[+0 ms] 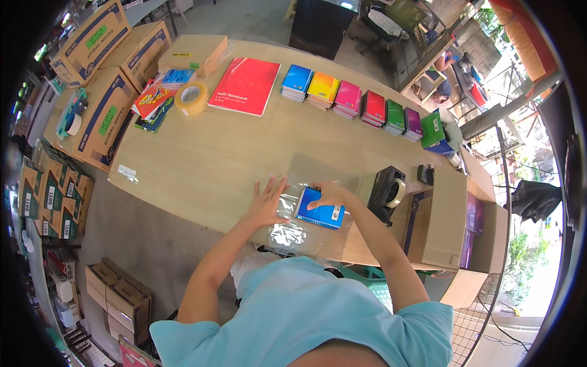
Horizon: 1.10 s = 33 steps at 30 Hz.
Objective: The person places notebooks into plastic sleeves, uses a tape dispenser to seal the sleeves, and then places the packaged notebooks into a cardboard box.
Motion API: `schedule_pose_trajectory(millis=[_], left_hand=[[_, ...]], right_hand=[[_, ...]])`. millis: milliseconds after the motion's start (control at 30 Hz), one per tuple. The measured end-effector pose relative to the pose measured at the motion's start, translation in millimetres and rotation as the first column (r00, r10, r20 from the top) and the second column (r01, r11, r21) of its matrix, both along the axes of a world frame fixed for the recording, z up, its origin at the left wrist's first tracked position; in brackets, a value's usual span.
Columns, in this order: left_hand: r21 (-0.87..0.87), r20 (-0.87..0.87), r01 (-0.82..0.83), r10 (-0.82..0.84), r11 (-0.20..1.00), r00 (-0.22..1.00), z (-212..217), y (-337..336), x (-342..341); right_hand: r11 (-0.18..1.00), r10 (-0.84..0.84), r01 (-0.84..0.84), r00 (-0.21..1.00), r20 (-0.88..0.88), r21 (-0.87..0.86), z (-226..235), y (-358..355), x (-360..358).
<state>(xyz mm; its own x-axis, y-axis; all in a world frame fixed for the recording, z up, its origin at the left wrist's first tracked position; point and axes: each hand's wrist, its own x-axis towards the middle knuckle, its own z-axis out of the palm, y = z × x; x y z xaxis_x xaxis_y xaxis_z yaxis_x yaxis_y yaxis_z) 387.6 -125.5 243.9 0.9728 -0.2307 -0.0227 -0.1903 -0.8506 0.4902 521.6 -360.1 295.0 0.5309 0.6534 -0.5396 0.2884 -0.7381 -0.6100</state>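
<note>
A small blue spiral notebook (326, 216) lies on the near part of the table, over or within a sheet or bag of clear plastic (288, 234); I cannot tell which. My right hand (328, 195) grips this notebook, its thumb across the cover and its other fingers at the far edge. To the left, my left hand (266, 203) has its fingers spread on the plastic, beside the notebook and apart from it.
Stacked small notebooks in several colours (347, 98) line the table's far side. A large red notebook (246, 85) and a tape roll (191, 98) sit further left. A black tape dispenser (386, 194) and an open carton (437, 217) stand right. Cartons (101, 125) are piled at the left end.
</note>
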Motion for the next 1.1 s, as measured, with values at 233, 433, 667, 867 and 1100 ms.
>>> schedule_pose_trajectory(millis=[233,433,667,867,1100], left_hand=[[0.004,-0.003,0.014,-0.014,1.0,1.0,4.5,0.5,4.0],[0.047,0.039,-0.013,0.011,0.999,0.999,14.7,-2.9,0.7],[-0.832,-0.467,-0.467,0.078,0.298,0.881,-26.7,-58.9,-1.2],[-0.815,-0.436,-0.372,-0.048,0.444,0.898,-17.6,-81.5,23.8],[-0.788,-0.578,-0.552,-0.02,0.273,0.816,-40.8,-66.8,24.2]], right_hand=[[0.992,0.045,-0.022,0.984,0.175,-0.127,-9.9,7.1,4.3],[0.996,0.086,-0.057,0.828,0.555,-0.068,-9.0,-20.8,-11.9],[0.213,-0.784,0.906,0.382,-0.489,0.366,-70.1,-70.0,-87.1],[0.168,-0.778,0.966,0.253,-0.575,0.197,-94.9,-85.7,-69.3],[0.199,-0.663,0.955,0.296,-0.687,0.22,-54.1,-60.0,-77.7]])
